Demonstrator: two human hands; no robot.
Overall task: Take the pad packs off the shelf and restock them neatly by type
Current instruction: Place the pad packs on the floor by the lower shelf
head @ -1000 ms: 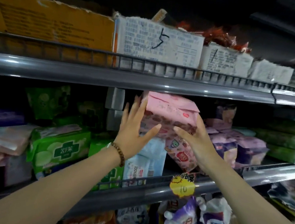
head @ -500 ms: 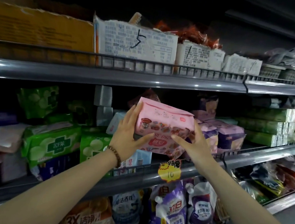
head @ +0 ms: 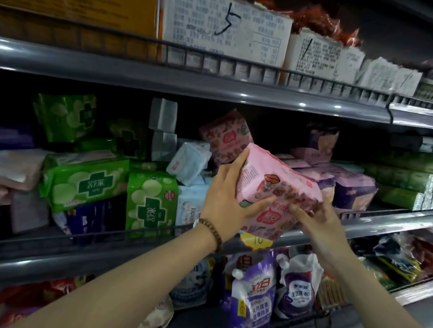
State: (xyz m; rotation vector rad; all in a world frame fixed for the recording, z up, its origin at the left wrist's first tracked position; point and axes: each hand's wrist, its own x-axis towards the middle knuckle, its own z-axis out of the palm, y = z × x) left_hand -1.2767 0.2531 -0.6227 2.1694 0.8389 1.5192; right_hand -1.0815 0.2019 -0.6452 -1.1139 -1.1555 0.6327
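While you face the middle shelf (head: 386, 225), you hold one pink pad pack (head: 273, 189) between both hands, in front of the shelf's front rail and just right of frame centre. The pack is tilted, its 10 o'clock corner raised and its 4 o'clock end lower.

Your left hand (head: 224, 203) grips the pack's 9 o'clock end: the fingers curl up over the end face and the thumb lies across the printed front. A bead bracelet (head: 211, 232) sits on that wrist. Your right hand (head: 319, 223) grips the pack's 5 o'clock edge, with the thumb on the front and the fingers curled round the lower corner; the fingertips are partly blurred.

At 11 o'clock from the held pack, a second pink patterned pack (head: 225, 138) stands tilted on the shelf. At 9 o'clock sit a pale blue pack (head: 190, 159) and green packs (head: 150, 202). At 3 o'clock lie purple packs (head: 351, 187). At 6 o'clock, a yellow price tag (head: 256, 241) shows just below the pack, with detergent pouches (head: 252, 291) on the shelf beneath.
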